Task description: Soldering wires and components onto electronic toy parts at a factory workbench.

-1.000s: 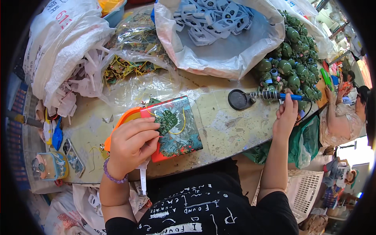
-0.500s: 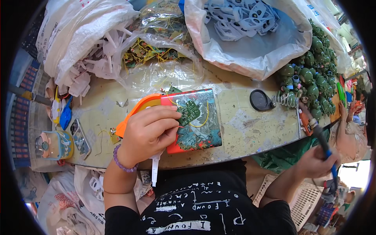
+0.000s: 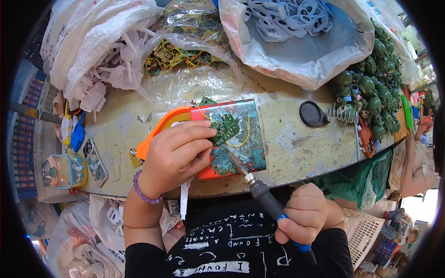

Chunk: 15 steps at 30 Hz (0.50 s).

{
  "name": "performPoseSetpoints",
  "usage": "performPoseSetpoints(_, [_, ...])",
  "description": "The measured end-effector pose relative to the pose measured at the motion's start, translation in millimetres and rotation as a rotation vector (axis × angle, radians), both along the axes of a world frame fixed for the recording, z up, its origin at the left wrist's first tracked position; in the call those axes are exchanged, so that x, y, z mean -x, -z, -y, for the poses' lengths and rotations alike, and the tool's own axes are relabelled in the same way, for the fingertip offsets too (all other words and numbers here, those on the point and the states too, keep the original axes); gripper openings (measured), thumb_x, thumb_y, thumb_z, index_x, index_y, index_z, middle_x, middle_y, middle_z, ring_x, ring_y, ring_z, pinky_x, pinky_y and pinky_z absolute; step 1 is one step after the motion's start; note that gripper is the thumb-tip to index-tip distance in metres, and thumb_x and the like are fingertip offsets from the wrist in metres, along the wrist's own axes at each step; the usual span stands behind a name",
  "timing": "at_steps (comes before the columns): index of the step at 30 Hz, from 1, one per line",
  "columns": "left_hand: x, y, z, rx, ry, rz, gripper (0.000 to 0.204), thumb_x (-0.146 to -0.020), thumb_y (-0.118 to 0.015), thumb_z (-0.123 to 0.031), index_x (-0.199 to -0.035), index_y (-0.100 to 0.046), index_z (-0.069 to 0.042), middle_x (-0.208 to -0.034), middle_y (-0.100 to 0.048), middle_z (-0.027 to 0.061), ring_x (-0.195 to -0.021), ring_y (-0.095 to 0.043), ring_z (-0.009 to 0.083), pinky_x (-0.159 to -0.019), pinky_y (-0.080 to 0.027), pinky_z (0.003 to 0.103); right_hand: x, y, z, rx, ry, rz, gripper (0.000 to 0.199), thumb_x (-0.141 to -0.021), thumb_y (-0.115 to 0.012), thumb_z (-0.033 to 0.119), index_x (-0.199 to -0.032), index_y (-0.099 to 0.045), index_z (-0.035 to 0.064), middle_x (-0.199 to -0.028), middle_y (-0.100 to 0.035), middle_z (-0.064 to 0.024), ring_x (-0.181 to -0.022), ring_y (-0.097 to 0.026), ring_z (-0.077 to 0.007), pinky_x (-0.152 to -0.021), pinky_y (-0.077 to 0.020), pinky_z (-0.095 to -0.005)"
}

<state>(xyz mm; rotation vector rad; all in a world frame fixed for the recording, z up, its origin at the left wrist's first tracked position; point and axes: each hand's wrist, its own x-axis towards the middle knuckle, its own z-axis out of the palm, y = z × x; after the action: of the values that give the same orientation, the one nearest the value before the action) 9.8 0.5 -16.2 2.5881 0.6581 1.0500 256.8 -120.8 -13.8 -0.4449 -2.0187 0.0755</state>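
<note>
Green circuit board (image 3: 225,129), small and studded with components, trails thin yellow wires (image 3: 246,134) and sits on an orange-edged tray (image 3: 218,139) whose face carries a teal and red pattern. It lies near the front middle of the worn, pale surface (image 3: 296,139). The left hand (image 3: 178,155) pins the board's lower left edge, its grip closed on it with thumb and fingers, a purple bead bracelet (image 3: 144,192) at the wrist. The right hand (image 3: 306,217) has its grip wrapped tight round a soldering iron (image 3: 259,187) with a dark barrel and blue handle; the tip rests just below the board, by the left thumb.

Along the back edge, a clear plastic bag (image 3: 190,55) holds more green boards tangled with yellow wire, a white bag (image 3: 92,51) spills white plastic parts, and a wide grey-white bag (image 3: 301,41) holds pale blue moulded pieces. A heap of dark green rounded toy parts (image 3: 371,92) lies at the right. A black round stand with a coiled spring (image 3: 320,113) sits between the tray and that heap.

Half a second earlier the right hand hung low off the right edge with the iron pointing down; now it has swung in under the tray and the tip meets the work.
</note>
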Motion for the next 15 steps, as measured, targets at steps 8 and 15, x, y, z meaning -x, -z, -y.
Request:
performPoseSetpoints(8, [-0.4, -0.2, 0.7, -0.008, -0.008, -0.003, 0.017, -0.064, -0.071, 0.004, -0.078, -0.063, -0.002, -0.093, -0.069, 0.0103, -0.092, -0.069, 0.0299, -0.077, -0.057, 0.037, 6.3, 4.2, -4.7, -0.008, -0.015, 0.021, 0.034, -0.08, -0.076, 0.028, -0.095, -0.058, 0.0039, -0.064, -0.047, 0.0011, -0.049, -0.042, -0.0092, -0.038, -0.029, -0.0208])
performPoseSetpoints(15, [-1.0, 0.5, 0.5, -0.02, -0.013, -0.008, 0.017, -0.064, -0.07, 0.005, -0.079, -0.063, -0.002, -0.093, -0.069, 0.0102, -0.092, -0.069, 0.0299, -0.078, -0.057, 0.037, 7.3, 6.7, -5.2, 0.004, -0.014, 0.016, 0.034, -0.08, -0.076, 0.028, -0.095, -0.058, 0.0041, -0.065, -0.048, 0.0013, -0.05, -0.043, -0.0094, -0.038, -0.029, -0.021])
